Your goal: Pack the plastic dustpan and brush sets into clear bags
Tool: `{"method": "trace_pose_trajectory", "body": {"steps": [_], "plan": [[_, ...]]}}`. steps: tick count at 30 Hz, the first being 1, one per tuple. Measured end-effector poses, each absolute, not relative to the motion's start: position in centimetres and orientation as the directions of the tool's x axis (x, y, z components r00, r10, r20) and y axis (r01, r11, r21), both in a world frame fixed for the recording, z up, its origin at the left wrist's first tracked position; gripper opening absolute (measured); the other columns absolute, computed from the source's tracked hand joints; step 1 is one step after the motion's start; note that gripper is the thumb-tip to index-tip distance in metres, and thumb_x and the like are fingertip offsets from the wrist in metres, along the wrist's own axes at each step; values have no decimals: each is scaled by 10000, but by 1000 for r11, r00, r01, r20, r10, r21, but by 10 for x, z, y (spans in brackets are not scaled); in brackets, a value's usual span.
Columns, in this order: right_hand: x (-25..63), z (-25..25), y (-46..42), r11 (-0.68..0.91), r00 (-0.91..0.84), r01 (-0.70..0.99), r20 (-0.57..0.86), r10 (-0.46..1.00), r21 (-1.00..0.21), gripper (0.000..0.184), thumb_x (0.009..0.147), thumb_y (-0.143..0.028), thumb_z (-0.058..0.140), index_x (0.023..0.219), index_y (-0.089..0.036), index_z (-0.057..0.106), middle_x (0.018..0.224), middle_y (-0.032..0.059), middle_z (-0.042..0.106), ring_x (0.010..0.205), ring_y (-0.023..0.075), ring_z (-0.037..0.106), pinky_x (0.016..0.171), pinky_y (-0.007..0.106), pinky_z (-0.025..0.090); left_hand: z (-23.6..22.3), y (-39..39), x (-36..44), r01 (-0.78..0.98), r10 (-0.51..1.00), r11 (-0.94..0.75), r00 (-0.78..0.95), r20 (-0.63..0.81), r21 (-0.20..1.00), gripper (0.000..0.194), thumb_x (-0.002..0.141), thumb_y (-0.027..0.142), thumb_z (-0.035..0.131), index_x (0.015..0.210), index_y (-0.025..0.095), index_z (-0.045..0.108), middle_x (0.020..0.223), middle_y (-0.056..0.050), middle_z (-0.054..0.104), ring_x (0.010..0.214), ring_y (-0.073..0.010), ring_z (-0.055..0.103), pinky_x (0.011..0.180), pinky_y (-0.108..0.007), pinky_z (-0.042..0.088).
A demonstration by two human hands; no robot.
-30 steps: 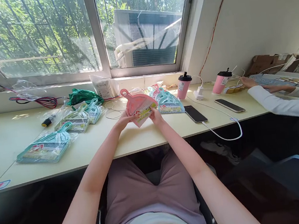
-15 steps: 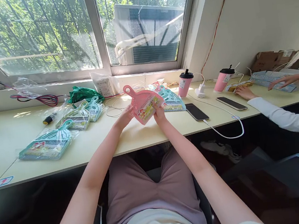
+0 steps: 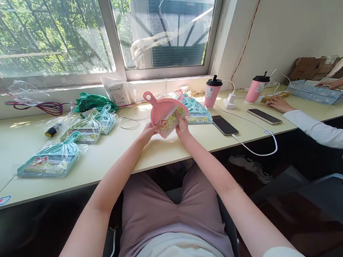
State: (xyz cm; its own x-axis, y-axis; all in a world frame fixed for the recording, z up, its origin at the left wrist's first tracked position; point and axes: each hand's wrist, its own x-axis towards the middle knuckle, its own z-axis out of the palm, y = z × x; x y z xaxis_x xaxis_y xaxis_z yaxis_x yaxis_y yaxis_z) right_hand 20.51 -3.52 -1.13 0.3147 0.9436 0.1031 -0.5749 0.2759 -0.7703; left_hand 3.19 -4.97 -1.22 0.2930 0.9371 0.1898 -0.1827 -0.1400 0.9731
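Note:
A pink dustpan [image 3: 160, 108] with a small brush and a printed label tucked into it is held up above the table edge, tilted, its handle pointing up and left. My left hand [image 3: 149, 132] is closed on its left lower side. On the right lower side, my right hand [image 3: 183, 127] grips it, with the thumb on the label. Clear plastic wrap shows at the dustpan's lower edge. Just behind it lie teal dustpan sets [image 3: 199, 111]. To the left, a wrapped teal set [image 3: 52, 157] and a wrapped olive-green set [image 3: 83, 131] rest on the table.
Two pink cups [image 3: 213, 93] with black lids stand along the back. A phone [image 3: 224, 125] with a white cable lies right of my hands. A green plastic bag [image 3: 94, 101] and a screwdriver [image 3: 53, 130] are at left. A co-worker's hand [image 3: 277, 103] rests at right near a blue box [image 3: 315, 92].
My left hand has shifted along the dustpan's lower left side, its fingers now over the front. The co-worker's far hand has moved into the blue box.

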Motion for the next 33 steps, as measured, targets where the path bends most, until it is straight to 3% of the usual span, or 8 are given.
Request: {"method": "trace_pose_trajectory", "body": {"steps": [5,8,12,18,24,33], "plan": [[203,-9,-37,270,238,-585,157,959,-765,189,849,-335,692,1017,-251,677,1127,24,801,1181,216,726,985,341,628,-6,-53,27,-167,955,-169,216,203,971,624,557,507,970,1047,164,793,1067,-139,804,1135,-403,709,987,-528,546],[205,-9,-39,273,125,-564,246,961,-780,281,773,-252,746,1047,-247,681,1120,11,801,1173,213,726,1028,338,609,1,-59,24,-197,945,-194,224,237,961,655,570,515,963,1090,156,792,1142,-143,796,1173,-389,697,981,-476,549],[206,-10,-41,234,35,-553,259,965,-800,427,671,-119,782,1065,-240,673,1089,0,803,1153,215,727,1048,345,597,8,-65,20,-210,944,-180,237,229,961,718,579,513,971,1172,157,780,1212,-147,785,1188,-367,699,967,-429,556],[206,-8,-43,218,48,-544,229,972,-810,454,680,-72,781,1082,-243,659,1071,-4,796,1178,214,718,1065,358,590,12,-67,17,-199,929,-165,298,220,966,707,620,526,960,1191,153,773,1246,-170,772,1190,-369,706,980,-439,561],[208,-9,-43,208,33,-547,228,973,-811,461,658,-28,746,1054,-248,666,1020,-20,799,1133,209,729,1036,346,606,11,-65,16,-153,929,-177,299,216,972,652,581,414,967,1150,154,781,1189,-168,781,1173,-379,711,1026,-506,536],[206,-14,-37,191,59,-558,191,980,-807,418,648,-32,768,1003,-232,674,947,-10,802,1105,220,735,1037,370,600,11,-63,17,-116,949,-157,257,183,981,664,493,373,992,1087,160,784,1122,-153,794,1117,-380,709,994,-519,534]]}}
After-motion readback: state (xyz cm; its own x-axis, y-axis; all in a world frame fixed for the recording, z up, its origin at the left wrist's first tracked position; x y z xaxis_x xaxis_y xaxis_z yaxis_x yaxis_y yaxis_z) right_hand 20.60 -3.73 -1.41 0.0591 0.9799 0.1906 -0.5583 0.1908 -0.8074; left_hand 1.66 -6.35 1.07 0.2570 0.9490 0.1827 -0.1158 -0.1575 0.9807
